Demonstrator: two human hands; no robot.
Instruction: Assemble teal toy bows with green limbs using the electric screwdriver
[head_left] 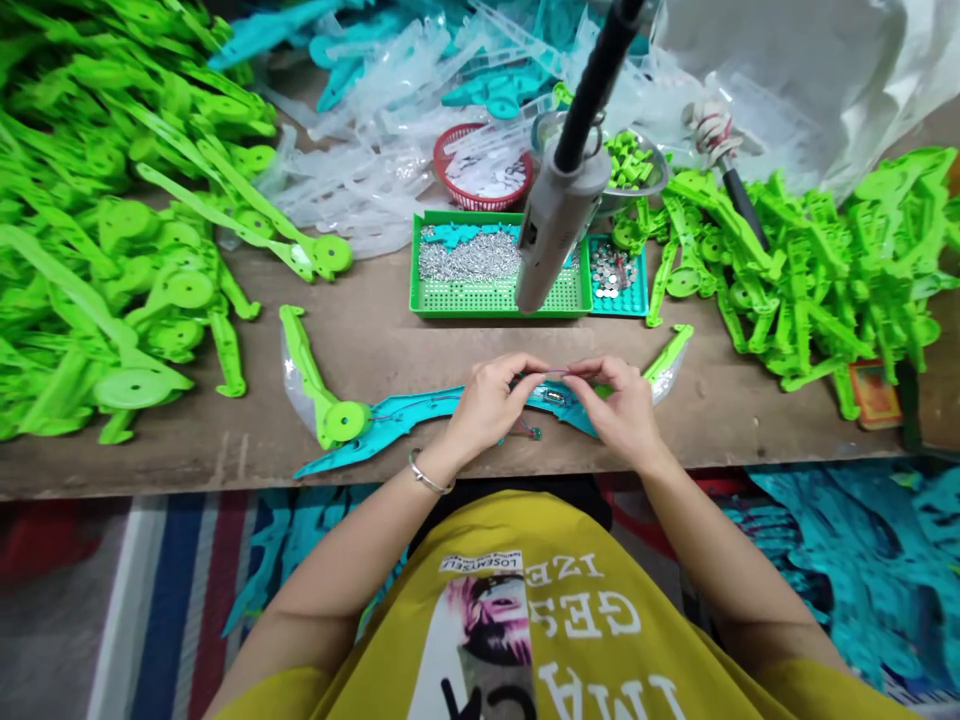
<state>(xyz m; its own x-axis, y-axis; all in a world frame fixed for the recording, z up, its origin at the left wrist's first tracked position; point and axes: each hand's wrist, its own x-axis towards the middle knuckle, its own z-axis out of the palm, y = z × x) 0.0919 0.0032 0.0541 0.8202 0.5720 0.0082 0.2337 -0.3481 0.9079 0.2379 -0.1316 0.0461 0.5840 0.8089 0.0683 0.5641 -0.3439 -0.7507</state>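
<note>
My left hand [491,402] and my right hand [621,410] meet over a curved blue plastic shell [409,411], each with thumb and fingertips pinched on a thin wire [556,373] stretched between them. The shell lies near the table's front edge, its middle partly covered by my hands. A green arm piece [346,421] with a clear plastic part joins the shell's left end. Another green arm piece [670,352] sticks out beyond my right hand, its base hidden. Below the wire, a small green circuit board [535,433] with thin wires lies beside the shell.
A green tray [465,300] of small metal screws stands ahead, with a blue tray [640,300] of small round parts alongside. A grey power screwdriver [562,210] hangs above them. Green plastic parts [142,290] are heaped left and right. A red basket [484,197] stands behind.
</note>
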